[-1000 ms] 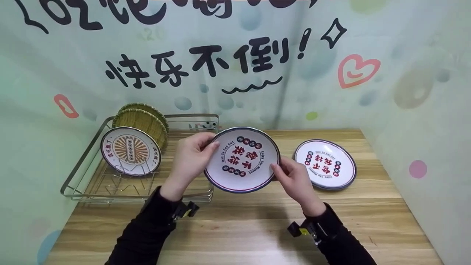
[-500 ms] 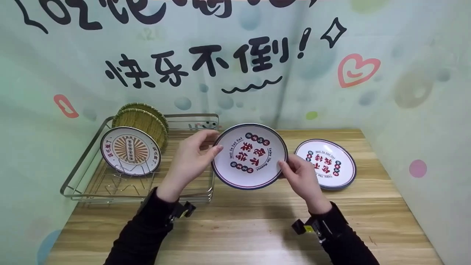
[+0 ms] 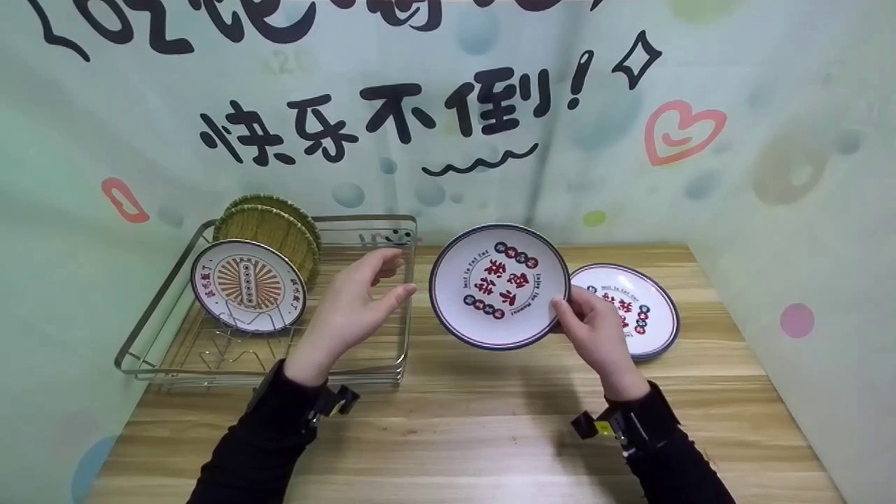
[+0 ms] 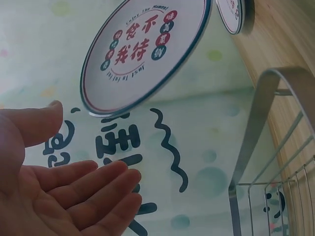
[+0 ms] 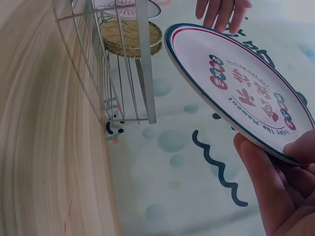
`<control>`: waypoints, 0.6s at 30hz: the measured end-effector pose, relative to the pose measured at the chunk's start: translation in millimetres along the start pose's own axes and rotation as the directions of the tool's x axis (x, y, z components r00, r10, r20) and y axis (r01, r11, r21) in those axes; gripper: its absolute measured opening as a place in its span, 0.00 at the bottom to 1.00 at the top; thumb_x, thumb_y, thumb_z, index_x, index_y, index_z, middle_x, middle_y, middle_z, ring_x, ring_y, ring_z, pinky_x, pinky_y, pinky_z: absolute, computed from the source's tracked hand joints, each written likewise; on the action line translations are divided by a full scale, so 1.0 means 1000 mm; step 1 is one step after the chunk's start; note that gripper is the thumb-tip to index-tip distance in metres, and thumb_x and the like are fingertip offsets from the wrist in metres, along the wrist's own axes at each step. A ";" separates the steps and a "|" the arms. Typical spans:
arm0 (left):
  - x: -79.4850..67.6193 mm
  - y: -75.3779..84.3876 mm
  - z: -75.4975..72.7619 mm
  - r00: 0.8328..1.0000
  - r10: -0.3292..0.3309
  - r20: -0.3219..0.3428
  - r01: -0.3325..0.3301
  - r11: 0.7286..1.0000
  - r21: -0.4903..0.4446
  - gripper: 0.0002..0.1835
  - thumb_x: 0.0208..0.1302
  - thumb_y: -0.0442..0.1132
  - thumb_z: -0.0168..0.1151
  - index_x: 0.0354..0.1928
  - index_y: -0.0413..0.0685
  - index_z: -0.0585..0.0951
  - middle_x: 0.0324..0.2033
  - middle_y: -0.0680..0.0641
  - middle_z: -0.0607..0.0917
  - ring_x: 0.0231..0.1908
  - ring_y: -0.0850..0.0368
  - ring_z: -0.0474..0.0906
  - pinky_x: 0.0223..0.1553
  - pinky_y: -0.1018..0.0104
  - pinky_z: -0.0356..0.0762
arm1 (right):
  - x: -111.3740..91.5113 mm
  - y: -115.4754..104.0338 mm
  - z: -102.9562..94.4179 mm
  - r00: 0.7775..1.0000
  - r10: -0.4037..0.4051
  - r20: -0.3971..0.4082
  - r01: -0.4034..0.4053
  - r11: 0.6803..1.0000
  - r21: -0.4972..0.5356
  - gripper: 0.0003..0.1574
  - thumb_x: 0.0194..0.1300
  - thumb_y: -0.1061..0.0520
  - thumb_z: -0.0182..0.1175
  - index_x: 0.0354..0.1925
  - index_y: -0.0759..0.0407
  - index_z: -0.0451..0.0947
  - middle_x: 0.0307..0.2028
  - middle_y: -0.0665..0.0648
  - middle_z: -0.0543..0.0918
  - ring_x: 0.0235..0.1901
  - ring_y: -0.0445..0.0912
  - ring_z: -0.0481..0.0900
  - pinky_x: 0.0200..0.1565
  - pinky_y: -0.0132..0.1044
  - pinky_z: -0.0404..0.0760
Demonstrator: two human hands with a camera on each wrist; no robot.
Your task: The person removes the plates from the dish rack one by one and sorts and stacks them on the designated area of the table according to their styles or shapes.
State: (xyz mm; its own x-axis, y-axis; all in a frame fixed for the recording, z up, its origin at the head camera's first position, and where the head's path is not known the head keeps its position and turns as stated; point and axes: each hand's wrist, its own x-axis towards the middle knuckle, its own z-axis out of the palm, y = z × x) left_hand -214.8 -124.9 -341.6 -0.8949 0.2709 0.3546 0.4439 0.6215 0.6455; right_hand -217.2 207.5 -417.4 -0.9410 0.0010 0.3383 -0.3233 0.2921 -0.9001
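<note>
Left hand (image 3: pixel 348 306), loosely spread, has released the plate (image 3: pixel 493 297); right hand (image 3: pixel 598 329) pinches it.

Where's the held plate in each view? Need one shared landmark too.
Head: held plate just right of centre, gripped by the right hand.
Left wrist: held plate at top centre, cut off by the top edge.
Right wrist: held plate in the right half.
Shared landmark: the wire rack.

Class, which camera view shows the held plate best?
The head view: the plate in the right hand shows almost whole. The left wrist view crops its top; the right wrist view shows it slanted, partly covered.
</note>
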 end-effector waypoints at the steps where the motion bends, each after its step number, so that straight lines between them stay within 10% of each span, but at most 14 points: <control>1: 0.000 -0.001 -0.001 1.000 -0.001 0.003 0.001 1.000 0.001 0.30 0.65 0.46 0.67 0.65 0.39 0.72 0.57 0.39 0.80 0.57 0.46 0.77 0.61 0.51 0.73 | 0.000 0.001 -0.002 1.000 0.007 -0.006 -0.007 1.000 -0.021 0.08 0.69 0.68 0.58 0.44 0.72 0.81 0.27 0.64 0.84 0.22 0.42 0.80 0.27 0.31 0.84; 18: -0.010 -0.021 -0.009 1.000 -0.012 -0.012 0.012 1.000 0.001 0.30 0.66 0.44 0.66 0.65 0.38 0.71 0.57 0.38 0.80 0.57 0.44 0.77 0.61 0.50 0.73 | -0.002 0.024 -0.029 0.999 -0.014 -0.041 0.005 0.978 -0.209 0.09 0.68 0.66 0.60 0.43 0.71 0.82 0.26 0.59 0.84 0.21 0.41 0.78 0.25 0.28 0.80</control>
State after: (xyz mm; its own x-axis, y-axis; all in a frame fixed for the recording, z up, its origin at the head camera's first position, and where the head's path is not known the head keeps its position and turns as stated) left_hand -215.1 -147.2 -352.2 -0.8995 0.2546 0.3550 0.4332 0.6252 0.6492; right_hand -219.9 242.3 -431.9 -0.9317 0.0359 0.3614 -0.2998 0.4856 -0.8212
